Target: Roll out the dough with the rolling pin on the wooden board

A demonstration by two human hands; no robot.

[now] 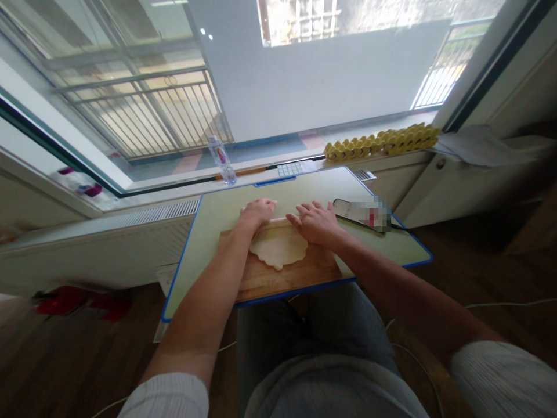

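A flat, irregular sheet of pale dough (279, 249) lies on a wooden board (278, 283). Across its far edge runs a light wooden rolling pin (281, 220), mostly covered by my hands. My left hand (260, 211) is closed over the pin's left end, fingers bent together. On the right end rests my right hand (317, 222), its fingers bent over the pin with small gaps between them and the thumb pointing inward. Just beyond the right hand lies a phone (357, 212), its screen partly blurred.
The blue-edged folding table (209, 217) stands against a radiator (143, 229) beneath a window. Along the sill are a plastic bottle (223, 159), a calculator-like keypad (290, 169) and yellow egg trays (383, 143). A red object (82, 302) sits on the floor at left; cables run across the floor.
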